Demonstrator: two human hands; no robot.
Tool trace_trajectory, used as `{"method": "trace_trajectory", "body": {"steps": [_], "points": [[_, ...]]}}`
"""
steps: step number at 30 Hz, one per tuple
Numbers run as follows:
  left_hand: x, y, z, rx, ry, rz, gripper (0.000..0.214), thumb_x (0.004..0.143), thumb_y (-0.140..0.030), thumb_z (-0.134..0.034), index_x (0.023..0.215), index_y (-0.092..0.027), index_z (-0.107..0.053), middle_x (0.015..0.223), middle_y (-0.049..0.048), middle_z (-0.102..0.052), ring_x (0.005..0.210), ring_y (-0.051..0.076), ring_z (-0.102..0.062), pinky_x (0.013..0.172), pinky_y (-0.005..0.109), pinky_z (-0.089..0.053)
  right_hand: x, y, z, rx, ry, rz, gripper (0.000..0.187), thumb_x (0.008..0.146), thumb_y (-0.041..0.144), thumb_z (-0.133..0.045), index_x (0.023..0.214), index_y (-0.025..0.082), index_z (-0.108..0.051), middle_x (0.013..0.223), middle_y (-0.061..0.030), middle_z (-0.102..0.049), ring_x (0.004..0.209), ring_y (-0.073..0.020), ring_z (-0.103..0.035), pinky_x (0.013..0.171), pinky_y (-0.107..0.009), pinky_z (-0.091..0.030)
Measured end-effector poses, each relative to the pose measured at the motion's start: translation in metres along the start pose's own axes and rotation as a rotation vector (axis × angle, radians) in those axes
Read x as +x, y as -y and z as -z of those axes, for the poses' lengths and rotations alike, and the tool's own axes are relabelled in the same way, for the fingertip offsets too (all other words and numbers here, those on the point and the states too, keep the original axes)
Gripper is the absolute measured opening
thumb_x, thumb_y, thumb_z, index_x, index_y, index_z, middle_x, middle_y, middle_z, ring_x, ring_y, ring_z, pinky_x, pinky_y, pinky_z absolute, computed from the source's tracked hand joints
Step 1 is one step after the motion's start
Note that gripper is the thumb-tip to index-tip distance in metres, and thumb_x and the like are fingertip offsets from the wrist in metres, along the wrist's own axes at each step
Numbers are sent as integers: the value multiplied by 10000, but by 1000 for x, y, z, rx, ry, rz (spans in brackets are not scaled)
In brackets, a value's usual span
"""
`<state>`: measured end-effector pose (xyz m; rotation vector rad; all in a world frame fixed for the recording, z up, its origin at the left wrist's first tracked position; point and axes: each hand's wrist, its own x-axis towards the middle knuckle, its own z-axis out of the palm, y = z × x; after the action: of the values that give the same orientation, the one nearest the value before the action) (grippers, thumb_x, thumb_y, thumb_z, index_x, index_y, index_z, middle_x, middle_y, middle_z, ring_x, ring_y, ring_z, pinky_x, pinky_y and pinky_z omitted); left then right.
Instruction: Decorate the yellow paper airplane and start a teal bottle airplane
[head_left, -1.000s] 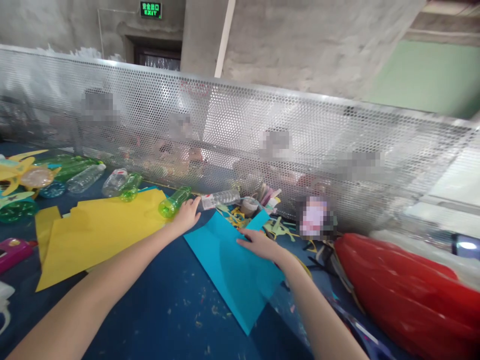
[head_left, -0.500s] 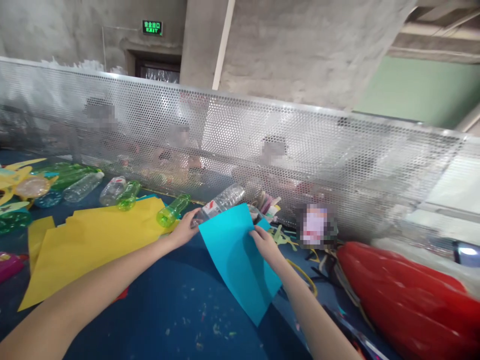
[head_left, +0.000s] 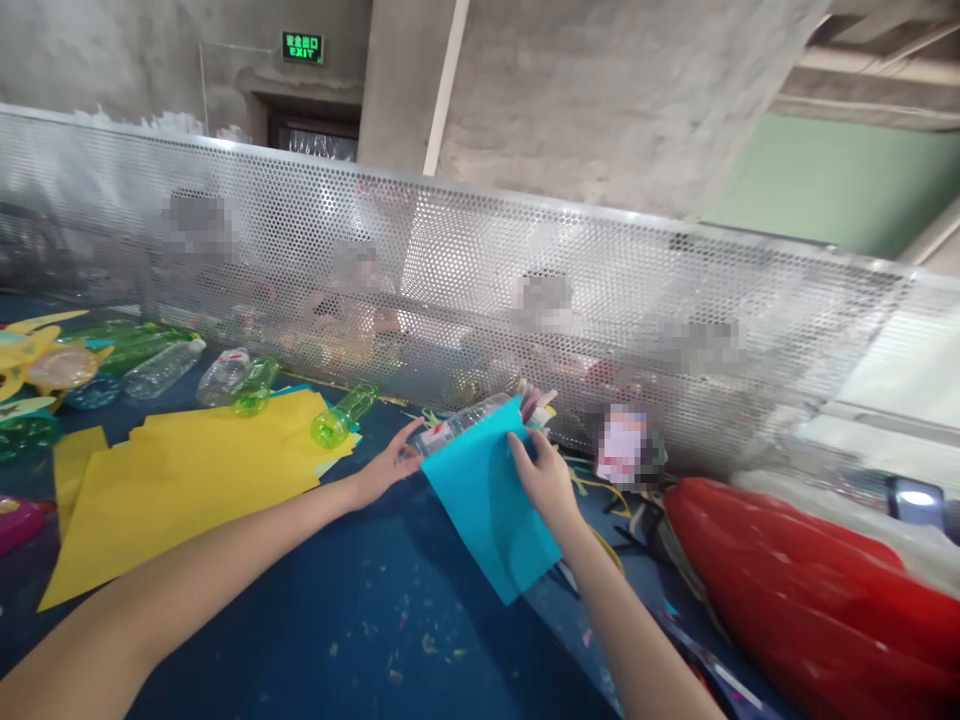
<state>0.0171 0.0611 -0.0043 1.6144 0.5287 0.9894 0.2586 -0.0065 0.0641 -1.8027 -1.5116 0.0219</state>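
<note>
My left hand grips the near end of a clear plastic bottle, its fingers curled at that end. The bottle lies tilted along the upper edge of a bright blue sheet of paper, which hides part of it. My right hand holds the sheet at its upper right, thumb and fingers on the paper. The sheet slants down toward the blue table. Left of my left hand, a small green bottle rests on a stack of yellow paper sheets.
A perforated metal screen runs along the table's back, with people visible behind it. Several bottles, including a clear one, lie at the back left. A shiny red bag and a phone are on the right. Scraps dot the table.
The bottle and the blue sheet have shifted right together and lie lower. My right hand has opened wider over the sheet's edge, and my left hand has followed the bottle rightward.
</note>
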Motion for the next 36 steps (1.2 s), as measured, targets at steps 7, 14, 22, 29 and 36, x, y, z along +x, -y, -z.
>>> {"method": "trace_trajectory", "body": {"steps": [7,14,22,29,36], "points": [[0,-1,-3,-29,44,-92,845,693,-580,-664,1382,-233,-319,1096,84,-551,1003,229,-514,865,345,-395,-4,9,5,-169,5,-2,579,848,566,-339,1185,135,-529,1020,-164,-663,945,-324,-610,791,-381,-435],[-3,-10,-5,229,-79,-10,629,819,-508,-550,1356,-229,-377,767,2,-502,728,157,-486,719,296,-415,-4,6,-1,-185,-5,-2,532,853,552,-340,1136,142,-527,1001,-160,-650,959,-318,-595,802,-381,-426],[-4,-12,-8,215,-107,-37,559,865,-508,-458,1344,-228,-384,734,-9,-459,683,148,-471,665,282,-416,-14,24,2,-159,-302,108,391,829,552,-423,876,185,-548,910,-157,-623,928,-313,-544,852,-422,-387],[-14,-32,-29,190,-171,-153,490,890,-472,-460,1336,-297,-362,1056,49,-546,872,182,-523,807,319,-438,-21,60,9,259,-86,7,435,796,606,-460,900,191,-536,930,-130,-661,833,-255,-632,770,-364,-476],[-27,-48,-47,95,-141,-331,476,916,-411,-451,1337,-255,-293,1326,102,-440,1120,233,-487,955,376,-400,-28,76,3,920,-215,62,423,739,507,-636,987,250,-409,963,-30,-640,897,-188,-618,791,-362,-508]]}}
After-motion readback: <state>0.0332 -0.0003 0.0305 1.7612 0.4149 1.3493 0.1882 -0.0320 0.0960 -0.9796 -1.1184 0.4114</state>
